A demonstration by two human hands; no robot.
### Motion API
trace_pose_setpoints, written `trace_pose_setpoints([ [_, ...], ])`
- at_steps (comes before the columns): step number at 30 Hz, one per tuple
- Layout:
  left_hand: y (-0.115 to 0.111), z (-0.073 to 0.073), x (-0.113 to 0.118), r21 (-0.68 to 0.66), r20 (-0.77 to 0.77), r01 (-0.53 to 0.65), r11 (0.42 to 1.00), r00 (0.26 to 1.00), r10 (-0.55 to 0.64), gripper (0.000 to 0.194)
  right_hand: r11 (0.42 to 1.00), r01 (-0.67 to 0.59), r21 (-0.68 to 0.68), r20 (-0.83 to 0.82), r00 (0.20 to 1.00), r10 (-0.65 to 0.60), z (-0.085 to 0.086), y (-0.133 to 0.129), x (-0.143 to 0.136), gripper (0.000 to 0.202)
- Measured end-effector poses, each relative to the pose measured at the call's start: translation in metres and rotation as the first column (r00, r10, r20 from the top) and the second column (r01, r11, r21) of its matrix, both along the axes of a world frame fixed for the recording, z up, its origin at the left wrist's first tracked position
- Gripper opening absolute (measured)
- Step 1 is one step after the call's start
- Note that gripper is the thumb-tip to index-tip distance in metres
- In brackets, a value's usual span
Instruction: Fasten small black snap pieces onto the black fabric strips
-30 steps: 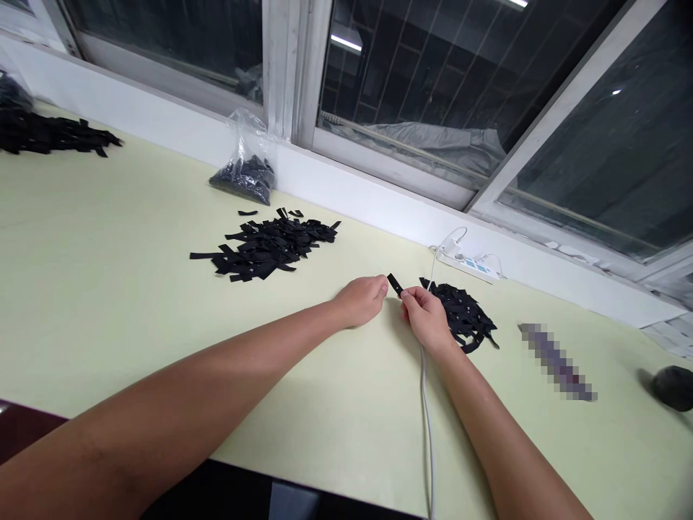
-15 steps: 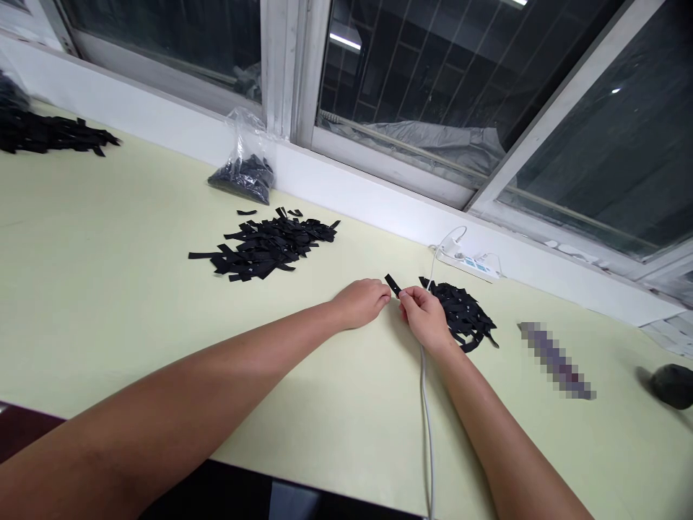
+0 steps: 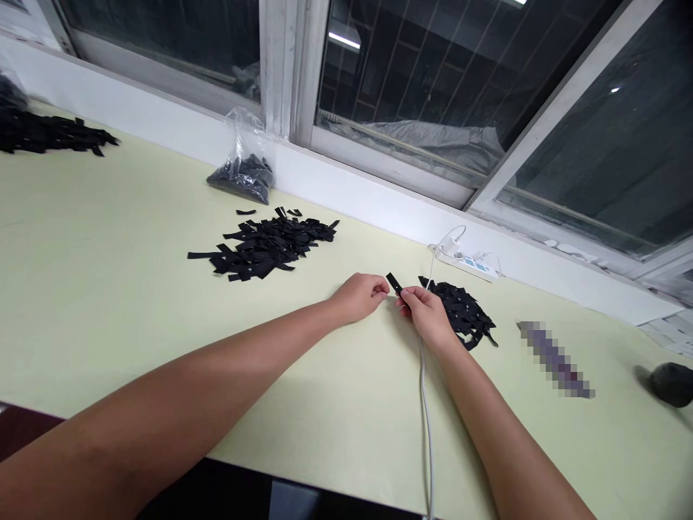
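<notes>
A short black fabric strip (image 3: 395, 282) with a small light spot on it is pinched in my right hand (image 3: 425, 312), its upper end sticking out past the fingertips. Just left of it, my left hand (image 3: 360, 297) has its fingers curled together; whatever may be between them is hidden. The two hands are close but apart, over the table. Right behind my right hand lies a pile of similar black strips (image 3: 466, 310), partly covered by that hand. A larger pile of black strips (image 3: 276, 242) spreads out beyond my left hand.
A clear plastic bag (image 3: 243, 170) with dark contents stands by the wall. More black strips (image 3: 54, 135) lie far left. A white cable (image 3: 426, 412) runs under my right wrist to a power strip (image 3: 468, 264). A blurred object (image 3: 557, 361) and a dark rounded item (image 3: 671, 384) are at right.
My left hand has lifted slightly and its fingers have turned a little. My right hand still pinches the strip, which has barely shifted.
</notes>
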State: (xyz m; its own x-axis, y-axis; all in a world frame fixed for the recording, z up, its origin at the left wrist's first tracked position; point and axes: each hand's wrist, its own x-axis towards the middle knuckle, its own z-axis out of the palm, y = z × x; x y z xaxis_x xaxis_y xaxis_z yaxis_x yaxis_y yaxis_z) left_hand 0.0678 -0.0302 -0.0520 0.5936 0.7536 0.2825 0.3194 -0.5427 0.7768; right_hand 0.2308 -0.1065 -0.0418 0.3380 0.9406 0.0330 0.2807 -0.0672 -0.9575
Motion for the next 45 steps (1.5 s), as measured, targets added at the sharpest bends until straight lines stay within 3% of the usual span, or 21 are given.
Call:
trace_pose_setpoints([
  [4, 0.001, 0.000, 0.002, -0.061, 0.080, 0.003, 0.998, 0.997, 0.002, 0.016, 0.999, 0.024, -0.036, -0.137, 0.990, -0.029, 0.006, 0.000, -0.002, 0.030],
  [13, 0.002, -0.003, 0.003, -0.065, 0.088, 0.036, 0.997, 0.996, -0.030, 0.019, 0.999, 0.011, -0.048, -0.234, 0.972, -0.022, 0.014, -0.004, -0.005, 0.028],
  [26, -0.001, 0.006, 0.002, -0.194, 0.173, 0.028, 0.981, 0.985, 0.006, 0.012, 1.000, -0.007, -0.018, -0.179, 0.984, 0.004, 0.012, -0.004, -0.005, 0.031],
  [36, 0.007, -0.001, 0.005, -0.287, 0.332, 0.139, 0.948, 0.943, -0.037, 0.011, 1.000, -0.018, 0.022, -0.119, 0.993, 0.020, 0.006, -0.003, -0.005, 0.031],
  [45, 0.008, -0.001, 0.006, -0.304, 0.383, 0.187, 0.934, 0.922, -0.060, 0.013, 1.000, 0.027, 0.008, -0.179, 0.983, -0.026, 0.007, -0.002, -0.003, 0.033],
])
